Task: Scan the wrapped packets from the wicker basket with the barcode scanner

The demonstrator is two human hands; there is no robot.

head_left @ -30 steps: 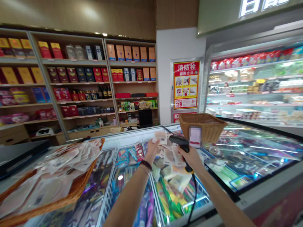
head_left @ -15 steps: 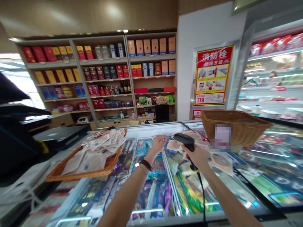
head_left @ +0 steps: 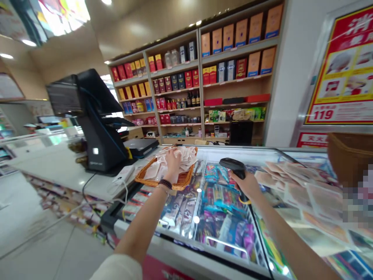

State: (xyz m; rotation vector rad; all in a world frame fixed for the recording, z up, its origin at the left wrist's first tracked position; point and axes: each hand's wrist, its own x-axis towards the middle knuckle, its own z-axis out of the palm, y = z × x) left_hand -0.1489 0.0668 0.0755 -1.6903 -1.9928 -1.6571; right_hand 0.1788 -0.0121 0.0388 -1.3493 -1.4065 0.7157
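Observation:
My right hand [head_left: 247, 184] is closed around the grip of a black barcode scanner [head_left: 233, 165], its head pointing left and its cable hanging down over the freezer glass. My left hand [head_left: 174, 160] lies on a heap of flat, pale plastic packets [head_left: 188, 157] in an orange wicker basket [head_left: 182, 182]. Its fingers look apart on the packets, with the tips partly hidden. More flat packets [head_left: 323, 196] are spread on the glass to the right of my right forearm.
Beneath both arms is a chest freezer [head_left: 186, 247] with wrapped ice creams [head_left: 224, 196] in wire sections. A brown basket [head_left: 349, 155] stands at the right edge. A black till screen [head_left: 99, 128] and a white cable [head_left: 96, 202] are on the left. Shelves of boxes [head_left: 180, 81] line the back.
My view has turned left. My left hand has moved left from above the freezer onto the packets in the orange basket. The scanner stays in my right hand.

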